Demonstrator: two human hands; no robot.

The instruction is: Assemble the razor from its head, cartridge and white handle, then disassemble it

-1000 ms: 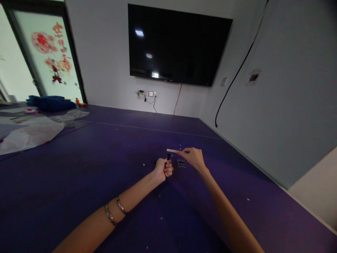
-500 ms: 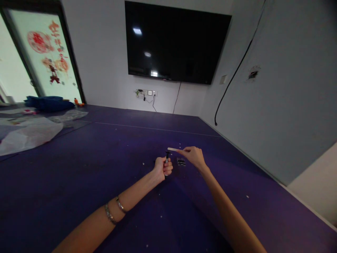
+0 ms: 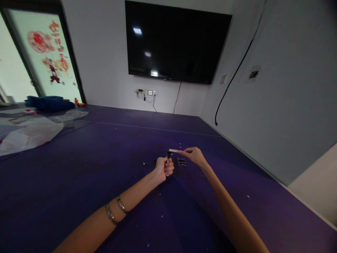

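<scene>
My left hand point(image 3: 165, 166) is wrapped round the grey grip of a small upright tool with a black T-shaped head point(image 3: 169, 153); its exact kind is too small to make out. Between the thumb and fingers of my right hand point(image 3: 194, 156) is a thin, flat white stick point(image 3: 173, 150), pointing left. The stick's far end is at the tool's black head and seems to touch it. Just below my right fingers, a small black patterned rectangular piece point(image 3: 181, 161) lies on the purple surface point(image 3: 118, 182).
Small white bits dot the surface. Clear plastic sheeting point(image 3: 34, 135) and a blue cloth bundle point(image 3: 50, 103) lie at the far left. A television point(image 3: 176, 42) hangs on the back wall, and a black cable point(image 3: 234, 73) dangles down the right wall.
Both hands have shifted very slightly to the right in view. The stick's tip is still at the tool's head, and both grips are unchanged.
</scene>
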